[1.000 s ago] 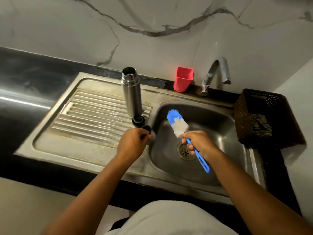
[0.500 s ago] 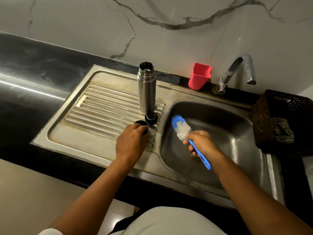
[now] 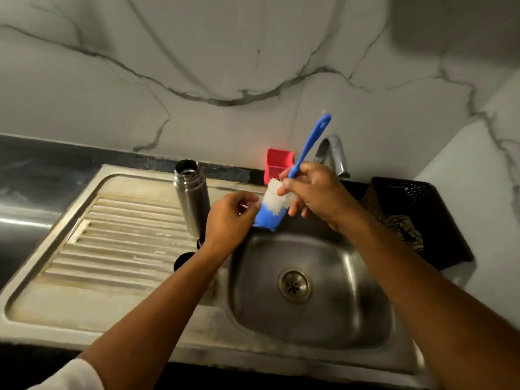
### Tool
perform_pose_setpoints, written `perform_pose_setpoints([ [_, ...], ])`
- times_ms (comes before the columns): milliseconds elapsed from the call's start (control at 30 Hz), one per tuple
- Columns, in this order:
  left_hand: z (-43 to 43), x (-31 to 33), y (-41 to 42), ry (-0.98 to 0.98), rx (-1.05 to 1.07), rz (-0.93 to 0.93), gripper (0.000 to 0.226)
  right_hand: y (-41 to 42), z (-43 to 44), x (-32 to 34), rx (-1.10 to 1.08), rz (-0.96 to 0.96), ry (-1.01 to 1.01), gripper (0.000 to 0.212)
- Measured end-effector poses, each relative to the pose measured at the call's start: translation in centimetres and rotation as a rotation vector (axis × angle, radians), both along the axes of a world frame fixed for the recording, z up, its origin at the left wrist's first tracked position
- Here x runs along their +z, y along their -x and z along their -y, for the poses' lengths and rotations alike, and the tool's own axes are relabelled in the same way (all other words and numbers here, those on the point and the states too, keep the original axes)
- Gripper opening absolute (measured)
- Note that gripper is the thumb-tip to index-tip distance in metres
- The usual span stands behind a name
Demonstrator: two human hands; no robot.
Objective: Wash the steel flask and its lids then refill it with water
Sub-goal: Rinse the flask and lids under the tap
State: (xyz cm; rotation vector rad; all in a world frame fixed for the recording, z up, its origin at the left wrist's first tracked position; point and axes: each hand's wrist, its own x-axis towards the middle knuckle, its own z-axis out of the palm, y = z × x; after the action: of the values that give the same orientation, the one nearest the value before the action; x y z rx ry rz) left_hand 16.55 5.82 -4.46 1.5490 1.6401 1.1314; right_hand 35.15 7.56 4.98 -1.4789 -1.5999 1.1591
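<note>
A pale marble wall (image 3: 253, 66) with grey veins rises beyond both hands; below them lies the stainless steel sink unit (image 3: 84, 311), its ribbed draining board (image 3: 118, 243) stained and dull to the left of the left hand, its rounded basin (image 3: 351, 291) under and in front of the right hand, holding only a round perforated drain (image 3: 294, 286); a dark perforated basket (image 3: 439, 220) stands to the right of the right forearm, with a patterned cloth inside it; a curved metal tap (image 3: 336, 156) shows just behind the right hand, and a red square plastic cup (image 3: 277, 164) sits behind the hands, what it holds not visible; the steel flask (image 3: 192, 198), a smooth upright cylinder with its mouth open, stands on the draining board just left of the left hand; two small dark lids (image 3: 183, 260) lie on the board below the flask, largely hidden by the left wrist; the brush (image 3: 271, 209), with a slim blue plastic handle pointing up and back and a head of white and blue bristles pointing down, is held between the hands above the basin's far edge; the right hand (image 3: 312, 192) is closed around the handle just above the bristles, palm turned left; the left hand (image 3: 230, 218) is raised with its fingers curled narrow, pinching at the bristles from the left.
</note>
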Motion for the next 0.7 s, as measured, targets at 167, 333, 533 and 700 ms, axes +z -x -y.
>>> perform_pose_setpoints([
  [167, -6.4, 2.1, -2.1, 0.202, -0.007, 0.358, 0.019, -1.5, -5.4, 6.0, -0.019, 0.284, -0.435, 0.016],
  [333, -11.2, 2.1, -3.5, 0.381, 0.019, 0.49, 0.041, -2.6, -10.2, 9.7, -0.03, 0.371, -0.544, 0.02],
  [533, -13.9, 0.3, -5.3, 0.476, 0.056, 0.535, 0.055, -3.0, -15.3, 7.7, -0.051, 0.405, -0.571, 0.019],
  [700, -16.4, -1.0, -6.7, 0.5, 0.11, 0.58, 0.058, -2.3, -19.4, 4.1, -0.027, 0.471, -0.403, 0.02],
])
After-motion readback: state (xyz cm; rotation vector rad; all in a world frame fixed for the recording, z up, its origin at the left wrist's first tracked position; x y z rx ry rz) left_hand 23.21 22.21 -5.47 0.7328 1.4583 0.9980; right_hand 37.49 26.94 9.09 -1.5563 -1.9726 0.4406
